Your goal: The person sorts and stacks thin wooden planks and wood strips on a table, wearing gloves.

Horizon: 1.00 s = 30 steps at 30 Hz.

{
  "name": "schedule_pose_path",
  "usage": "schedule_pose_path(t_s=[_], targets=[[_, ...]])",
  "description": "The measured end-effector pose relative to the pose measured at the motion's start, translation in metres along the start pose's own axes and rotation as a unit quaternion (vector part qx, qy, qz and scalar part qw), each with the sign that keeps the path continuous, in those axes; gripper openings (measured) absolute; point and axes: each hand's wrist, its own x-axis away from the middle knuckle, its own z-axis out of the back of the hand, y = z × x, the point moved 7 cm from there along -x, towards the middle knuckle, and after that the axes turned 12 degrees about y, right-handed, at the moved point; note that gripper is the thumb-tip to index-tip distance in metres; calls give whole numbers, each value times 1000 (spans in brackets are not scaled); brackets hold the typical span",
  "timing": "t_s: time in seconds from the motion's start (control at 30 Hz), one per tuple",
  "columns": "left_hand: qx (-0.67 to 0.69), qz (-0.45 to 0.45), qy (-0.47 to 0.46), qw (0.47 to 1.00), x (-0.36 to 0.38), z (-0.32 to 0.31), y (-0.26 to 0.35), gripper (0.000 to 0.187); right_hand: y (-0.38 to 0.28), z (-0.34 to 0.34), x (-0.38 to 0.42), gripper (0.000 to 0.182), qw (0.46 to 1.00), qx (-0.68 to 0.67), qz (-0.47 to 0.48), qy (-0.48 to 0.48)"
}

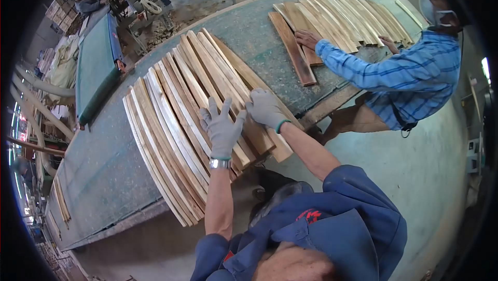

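A row of long wooden slats (pixel 171 110) lies side by side on the grey-green table, their near ends reaching over its front edge. My left hand (pixel 223 128), in a grey glove with a metal-banded watch at the wrist, rests on top of the row with its fingers spread. To its right, my gloved right hand (pixel 265 109) has its fingers bent over a wooden slat (pixel 259 135) near the row's right side. The undersides of the right fingers are hidden. A wider, lighter board (pixel 282 149) sticks out beyond the others below that hand.
A co-worker in a blue plaid shirt (pixel 399 68) and mask stands at the right, hands on a second row of slats (pixel 345 19). A dark reddish board (pixel 293 47) borders that row. A few thin strips (pixel 61 200) lie at the table's left end. A green-topped table (pixel 96 68) stands behind.
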Motion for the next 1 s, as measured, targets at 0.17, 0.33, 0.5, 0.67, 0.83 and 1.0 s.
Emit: schedule_pose_path(t_s=[0.17,0.33,0.5,0.67,0.83,1.0], targets=[[-20,69,-122,990,3,-19,-13,64,3,5,-4,35,996,-67,-50,11],[30,111,-60,992,3,-21,-19,71,42,22,-4,27,951,-302,-65,-27],[-6,119,-85,989,5,-31,-21,73,70,11,6,23,944,-331,-17,10],[-146,62,-96,983,-14,-12,39,68,65,11,-12,18,928,-371,-15,-10],[-70,-125,-78,987,-46,-51,63,64,74,18,-57,16,949,-301,30,90],[-78,-234,-166,955,-77,-97,60,48,132,-40,-108,33,979,-187,-75,-29]])
